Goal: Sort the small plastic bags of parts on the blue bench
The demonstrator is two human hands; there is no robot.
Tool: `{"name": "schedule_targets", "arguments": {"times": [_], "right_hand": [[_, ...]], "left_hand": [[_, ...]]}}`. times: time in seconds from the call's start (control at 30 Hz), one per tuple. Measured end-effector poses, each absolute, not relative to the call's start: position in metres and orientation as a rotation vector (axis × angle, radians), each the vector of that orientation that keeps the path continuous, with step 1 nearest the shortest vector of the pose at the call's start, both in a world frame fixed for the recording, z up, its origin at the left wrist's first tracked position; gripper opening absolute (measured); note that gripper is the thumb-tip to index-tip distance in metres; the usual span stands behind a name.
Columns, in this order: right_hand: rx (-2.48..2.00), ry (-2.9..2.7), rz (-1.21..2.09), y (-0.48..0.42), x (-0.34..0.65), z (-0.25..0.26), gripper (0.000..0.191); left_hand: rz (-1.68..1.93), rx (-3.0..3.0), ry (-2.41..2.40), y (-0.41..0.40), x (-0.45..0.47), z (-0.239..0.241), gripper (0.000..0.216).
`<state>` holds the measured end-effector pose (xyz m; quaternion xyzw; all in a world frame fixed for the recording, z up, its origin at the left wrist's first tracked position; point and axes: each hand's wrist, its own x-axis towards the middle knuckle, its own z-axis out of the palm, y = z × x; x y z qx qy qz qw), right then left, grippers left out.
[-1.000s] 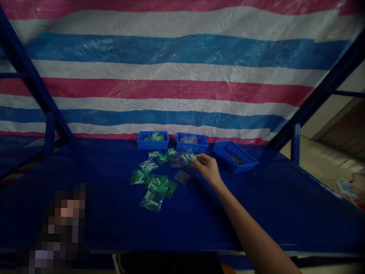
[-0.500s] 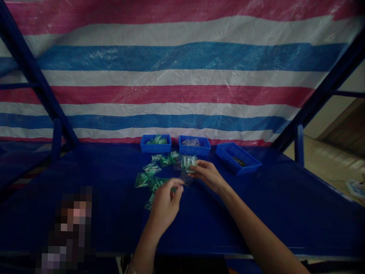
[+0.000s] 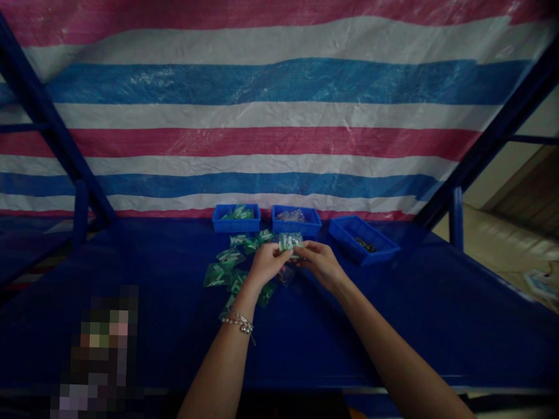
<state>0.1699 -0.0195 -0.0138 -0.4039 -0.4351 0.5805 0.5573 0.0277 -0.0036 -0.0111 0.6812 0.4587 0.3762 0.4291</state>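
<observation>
Both my hands meet over the far middle of a blue table. My left hand and my right hand pinch the same small clear bag with green and white parts, held just above the table. A bracelet hangs on my left wrist. Below and to the left of my hands lies a pile of several similar small green bags.
Three blue trays stand at the back: a left tray with green bags, a middle tray with clear bags, a right tray with dark small parts. Blue frame posts rise at both sides before a striped tarp.
My left hand came up from below into view and joined my right hand on the bag. My right hand lifted the bag from the pile's far edge.
</observation>
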Motion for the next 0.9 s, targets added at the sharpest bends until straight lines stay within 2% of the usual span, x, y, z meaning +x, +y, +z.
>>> {"name": "schedule_targets", "arguments": {"times": [0.37,0.63,0.8,0.9], "right_hand": [[-1.040,-1.284,1.278,-0.016,0.172,-0.022,0.030],[-1.107,-1.298,1.199,-0.018,0.173,-0.018,0.031],[-1.098,-1.234,1.169,-0.018,0.174,-0.016,0.030],[-1.103,-1.176,1.147,-0.018,0.174,-0.013,0.032]], "left_hand": [[0.963,1.639,1.128,0.001,0.023,-0.018,0.018],[0.918,1.659,1.108,-0.003,0.022,-0.014,0.018],[0.830,1.606,1.089,-0.005,0.019,-0.010,0.025],[0.911,1.555,1.152,-0.005,0.016,-0.006,0.026]]}}
